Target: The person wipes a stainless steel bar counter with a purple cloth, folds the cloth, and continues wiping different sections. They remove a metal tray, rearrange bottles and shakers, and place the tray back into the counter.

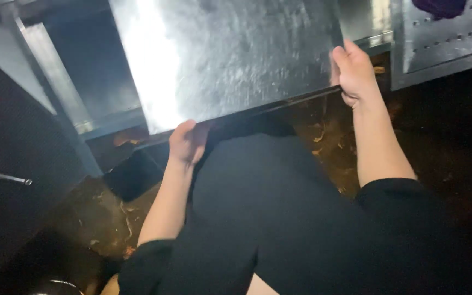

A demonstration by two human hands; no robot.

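Black clothing: nearest to the viewer, the person's dark top and trousers fill the lower middle, both sleeves pushed up on bare forearms
Floor: dark, wet-looking ground scattered with pale scraps, which looks like poor footing; a slip here could jerk the load
Left hand: curled up under the near edge of the metal sheet, fingers hidden behind it, thumb side showing; it holds the sheet from below
Right hand: clamped on the sheet's right edge, higher up, fingers wrapped over the rim
Metal sheet: large, galvanised, held tilted in front of the body between both hands, catching a hard glare at its left
Edge risk: bare skin sits on thin cut metal; if the sheet slides in the grip, I judge it could slice a palm or finger
Balance risk: the two grips sit at unequal heights, so the panel could swing or drop onto the legs
Handle: a metal lever juts out at the left, near enough to snag
Far side: grey metal frame and a riveted panel stand close behind, so the sheet's corner could knock them
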